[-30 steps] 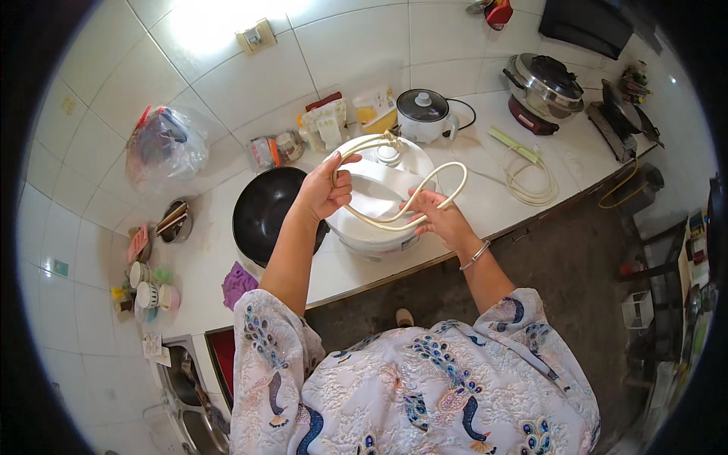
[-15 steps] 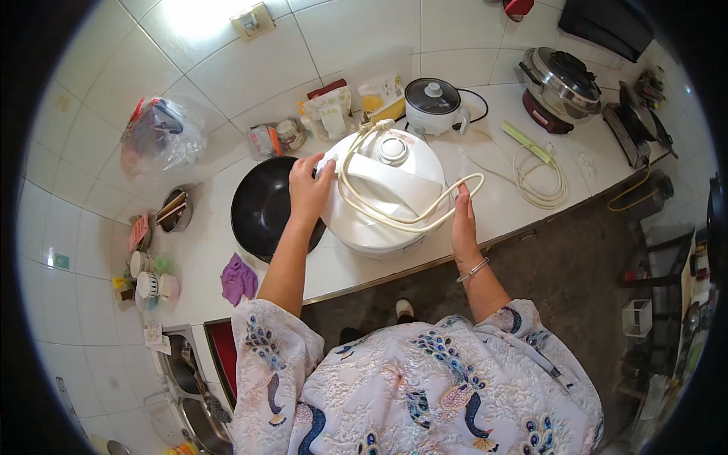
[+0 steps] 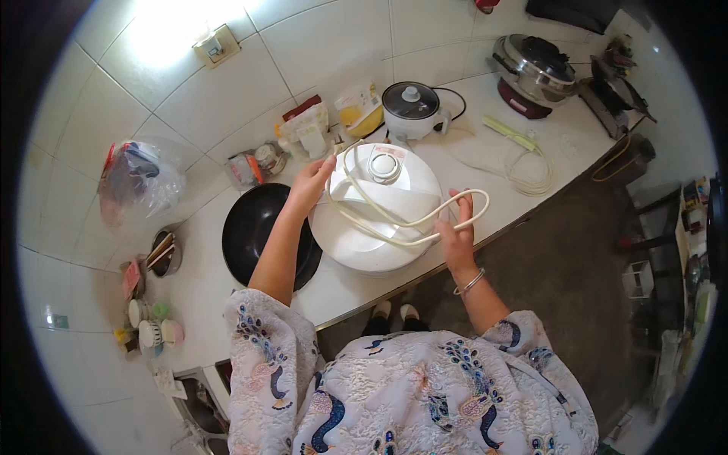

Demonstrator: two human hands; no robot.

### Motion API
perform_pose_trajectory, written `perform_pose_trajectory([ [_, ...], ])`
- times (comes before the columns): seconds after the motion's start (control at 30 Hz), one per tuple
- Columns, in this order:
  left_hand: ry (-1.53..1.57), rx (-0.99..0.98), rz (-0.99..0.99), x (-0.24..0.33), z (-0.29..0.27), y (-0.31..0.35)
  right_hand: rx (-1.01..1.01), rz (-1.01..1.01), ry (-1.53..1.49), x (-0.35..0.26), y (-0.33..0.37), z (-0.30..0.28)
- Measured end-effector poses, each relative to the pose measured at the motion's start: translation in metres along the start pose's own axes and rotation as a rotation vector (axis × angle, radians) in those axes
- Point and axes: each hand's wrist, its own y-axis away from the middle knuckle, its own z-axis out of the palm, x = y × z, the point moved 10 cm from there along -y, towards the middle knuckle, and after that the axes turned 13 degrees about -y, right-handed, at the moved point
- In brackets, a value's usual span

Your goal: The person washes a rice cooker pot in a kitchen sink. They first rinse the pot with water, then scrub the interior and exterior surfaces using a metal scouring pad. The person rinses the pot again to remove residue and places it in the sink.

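Observation:
A round white rice cooker with a carrying handle and a steam-vent knob on its lid is between my hands on the counter. Its cream power cord lies looped over the lid, hanging out past the right rim. My left hand grips the cooker's left side, the fingertips partly hidden. Against the right side, my right hand holds the cooker, with its fingers by the cord loop. A black wok sits just left of the cooker, beneath my left forearm.
On the white counter behind stand a small lidded electric pot, food bags and jars. A coiled cord with a green power strip, a steel pot and a stove lie to the right. Cups stand left.
My right hand has come in against the cooker's right side, its fingers now bent. The plug end of the cord has slipped toward the back of the lid. The head view has shifted.

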Motion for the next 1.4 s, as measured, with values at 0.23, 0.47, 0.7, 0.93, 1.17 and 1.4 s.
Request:
perform_pose_trajectory([
  [0.23,-0.345,0.028,0.132,0.030,0.018,-0.036,-0.131,-0.072,-0.105,-0.037,0.020,0.030],
  [0.47,-0.229,-0.162,0.351,0.070,0.017,0.025,-0.269,-0.072,-0.235,-0.057,-0.011,0.033],
  [0.7,-0.655,0.012,0.742,0.090,0.016,0.091,-0.149,0.223,-0.219,0.012,-0.006,0.002],
  [0.93,-0.635,0.087,0.641,0.072,0.014,0.084,-0.216,-0.061,-0.257,-0.028,0.009,-0.013],
  [1.17,-0.547,0.228,0.643,0.076,0.015,0.081,-0.038,0.086,-0.495,-0.013,0.033,-0.047],
  [1.4,-0.574,0.233,0.619,0.079,0.021,0.081,-0.106,0.069,-0.374,-0.011,0.028,-0.056],
])
